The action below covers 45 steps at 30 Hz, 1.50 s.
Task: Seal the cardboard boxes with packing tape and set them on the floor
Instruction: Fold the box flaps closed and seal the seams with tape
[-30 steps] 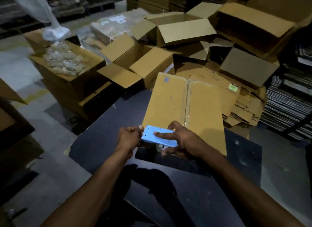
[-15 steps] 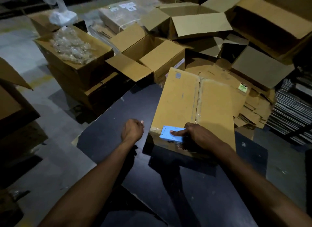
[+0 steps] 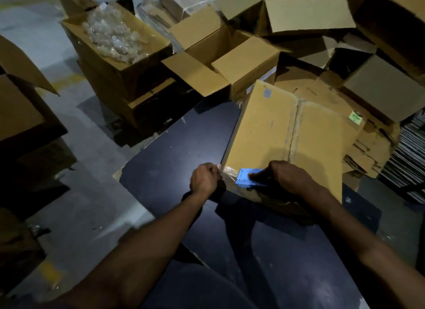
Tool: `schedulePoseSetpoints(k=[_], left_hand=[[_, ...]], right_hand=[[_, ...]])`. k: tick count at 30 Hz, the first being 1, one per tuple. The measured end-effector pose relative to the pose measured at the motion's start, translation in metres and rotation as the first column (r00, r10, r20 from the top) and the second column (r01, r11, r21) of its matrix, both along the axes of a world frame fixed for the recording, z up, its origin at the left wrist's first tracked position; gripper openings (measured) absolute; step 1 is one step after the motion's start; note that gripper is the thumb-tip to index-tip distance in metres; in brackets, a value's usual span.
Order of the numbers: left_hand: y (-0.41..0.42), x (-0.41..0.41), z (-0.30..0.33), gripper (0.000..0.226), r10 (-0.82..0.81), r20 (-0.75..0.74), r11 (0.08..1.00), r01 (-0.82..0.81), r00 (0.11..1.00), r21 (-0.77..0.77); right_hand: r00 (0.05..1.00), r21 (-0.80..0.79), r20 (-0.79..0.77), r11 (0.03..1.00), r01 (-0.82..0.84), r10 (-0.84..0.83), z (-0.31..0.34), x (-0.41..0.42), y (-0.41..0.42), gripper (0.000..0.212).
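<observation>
Right hand (image 3: 287, 177) on box's (image 3: 282, 134) near edge

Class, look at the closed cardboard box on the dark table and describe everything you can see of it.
The box is plain brown cardboard, flaps closed, its centre seam under clear tape. A small grey sticker sits near its far left corner. It rests on the dark table, its far end past the table's edge. Shiny tape wraps the near left corner, where the left hand touches it. The right hand holds a blue tape dispenser against the near edge.
</observation>
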<state>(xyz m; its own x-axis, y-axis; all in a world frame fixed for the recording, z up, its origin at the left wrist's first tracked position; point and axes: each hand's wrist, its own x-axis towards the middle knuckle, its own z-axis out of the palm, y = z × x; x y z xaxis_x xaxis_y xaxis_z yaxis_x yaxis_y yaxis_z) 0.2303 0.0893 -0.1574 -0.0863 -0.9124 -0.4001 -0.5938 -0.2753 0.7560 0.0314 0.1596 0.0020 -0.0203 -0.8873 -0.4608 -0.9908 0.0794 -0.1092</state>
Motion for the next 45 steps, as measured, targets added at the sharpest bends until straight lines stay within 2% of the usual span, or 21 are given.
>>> schedulePoseSetpoints(k=[2, 5, 8, 11, 13, 16, 18, 19, 20, 21, 22, 23, 24, 25, 28, 31, 38, 45], left_hand=[[0.002, -0.002, 0.000, 0.028, 0.024, -0.014, 1.000, -0.024, 1.000, 0.005], [0.003, 0.000, -0.007, 0.036, 0.050, -0.088, 0.998, -0.045, 0.995, 0.052], [0.000, 0.002, -0.018, 0.051, 0.115, -0.153, 0.982, -0.089, 0.981, 0.167], [0.000, 0.011, -0.038, 0.064, 0.140, -0.141, 0.958, -0.098, 0.980, 0.269], [-0.003, 0.018, -0.053, 0.059, 0.137, -0.110, 0.954, -0.102, 0.984, 0.280], [-0.014, 0.026, -0.050, 0.024, 0.140, -0.160, 0.985, -0.121, 0.977, 0.124], [-0.018, 0.027, -0.026, 0.019, 0.052, -0.234, 0.987, -0.086, 0.971, -0.138], [-0.017, 0.026, -0.013, 0.024, -0.064, -0.257, 0.957, -0.014, 0.964, -0.290], [-0.014, 0.023, 0.001, 0.033, -0.237, -0.230, 0.889, 0.116, 0.944, -0.443], [-0.007, 0.019, 0.010, 0.044, -0.419, -0.116, 0.770, 0.284, 0.901, -0.571], [0.000, 0.015, 0.015, 0.054, -0.552, 0.078, 0.603, 0.463, 0.830, -0.650], [0.006, 0.014, 0.012, 0.062, -0.611, 0.262, 0.444, 0.597, 0.747, -0.668], [0.010, 0.014, 0.005, 0.068, -0.607, 0.384, 0.345, 0.666, 0.696, -0.662], [0.012, 0.014, -0.004, 0.071, -0.574, 0.447, 0.303, 0.686, 0.685, -0.662], [0.005, 0.012, -0.022, 0.065, -0.499, 0.512, 0.215, 0.672, 0.699, -0.708], [-0.001, 0.009, -0.025, 0.057, -0.482, 0.577, 0.128, 0.705, 0.659, -0.698], [0.000, 0.013, -0.029, 0.059, -0.483, 0.609, 0.114, 0.734, 0.630, -0.669], [0.009, 0.007, -0.023, 0.059, -0.433, 0.611, 0.123, 0.715, 0.662, -0.688]], right_hand=[[0.999, 0.016, -0.020, 1.000, -0.026, 0.027, 0.000, 0.000, -0.002, 0.053], [0.998, 0.042, -0.050, 0.999, 0.031, -0.029, -0.002, 0.000, -0.004, 0.067], [0.998, 0.039, -0.062, 0.999, 0.035, -0.032, 0.003, 0.005, -0.004, 0.059], [0.998, 0.058, -0.064, 0.998, 0.029, -0.025, 0.004, 0.007, -0.003, 0.061], [0.997, 0.038, -0.072, 0.999, 0.001, 0.001, 0.003, 0.007, -0.002, 0.059], [0.998, 0.029, -0.059, 1.000, 0.009, -0.007, 0.004, 0.006, -0.002, 0.061], [0.997, 0.042, -0.069, 0.999, 0.021, -0.018, 0.003, 0.006, -0.004, 0.063], [0.997, 0.059, -0.074, 0.998, 0.030, -0.025, 0.001, 0.006, -0.006, 0.064], [0.996, 0.072, -0.081, 0.997, 0.037, -0.032, 0.000, 0.007, -0.007, 0.063], [0.995, 0.079, -0.092, 0.996, 0.042, -0.035, 0.000, 0.008, -0.010, 0.061], [0.994, 0.081, -0.106, 0.996, 0.039, -0.031, 0.001, 0.010, -0.012, 0.059], [0.992, 0.087, -0.122, 0.996, 0.036, -0.025, 0.003, 0.011, -0.015, 0.058], [0.990, 0.093, -0.140, 0.995, 0.032, -0.019, 0.005, 0.013, -0.017, 0.057], [0.986, 0.093, -0.165, 0.995, 0.021, -0.006, 0.006, 0.015, -0.018, 0.056], [0.963, 0.053, -0.253, 0.995, -0.081, 0.092, 0.006, 0.016, -0.011, 0.049], [0.966, 0.046, -0.248, 0.997, -0.068, 0.077, 0.007, 0.005, 0.002, 0.047], [0.953, 0.217, -0.301, 0.971, 0.097, -0.028, 0.023, -0.056, 0.047, 0.056], [0.962, 0.207, -0.270, 0.973, 0.107, -0.048, 0.013, -0.081, 0.069, 0.065]])
